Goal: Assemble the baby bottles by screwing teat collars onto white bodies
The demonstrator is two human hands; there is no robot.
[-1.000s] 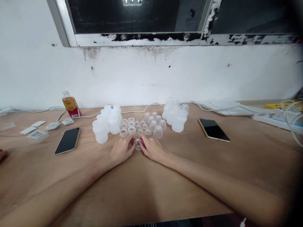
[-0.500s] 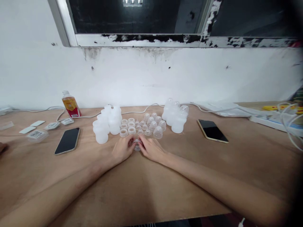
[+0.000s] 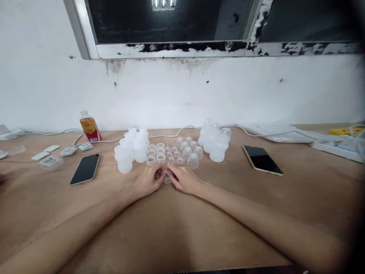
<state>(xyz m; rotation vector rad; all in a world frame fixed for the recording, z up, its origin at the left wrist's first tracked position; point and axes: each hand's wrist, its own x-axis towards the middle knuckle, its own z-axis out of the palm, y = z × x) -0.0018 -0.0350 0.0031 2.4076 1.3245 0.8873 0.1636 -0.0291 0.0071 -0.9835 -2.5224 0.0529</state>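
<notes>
Both hands meet at the middle of the table over a small translucent bottle ring [image 3: 167,180]. My left hand [image 3: 150,179] pinches its left side with thumb and fingers. From the right, the thumb and fingers of my right hand [image 3: 182,178] press on the same piece. My fingers cover its upper part, so I cannot tell whether a teat sits in it. Just beyond stand rows of similar rings [image 3: 161,158], clear bottle teats [image 3: 180,160] and clear domed caps [image 3: 192,161].
White baby bottles [image 3: 124,163] stand left of the rings; capped bottles [image 3: 217,151] stand on the right. Phones lie at left [image 3: 84,169] and right [image 3: 262,160]. A drink bottle [image 3: 90,127], labelled plastic cases [image 3: 51,162], a white cable [image 3: 168,135] and a power strip [image 3: 338,149] are around.
My hands stay closed on the ring at nearly the same spot, with the fingers shifted slightly. The whole view has moved a little, so everything appears slightly further right.
</notes>
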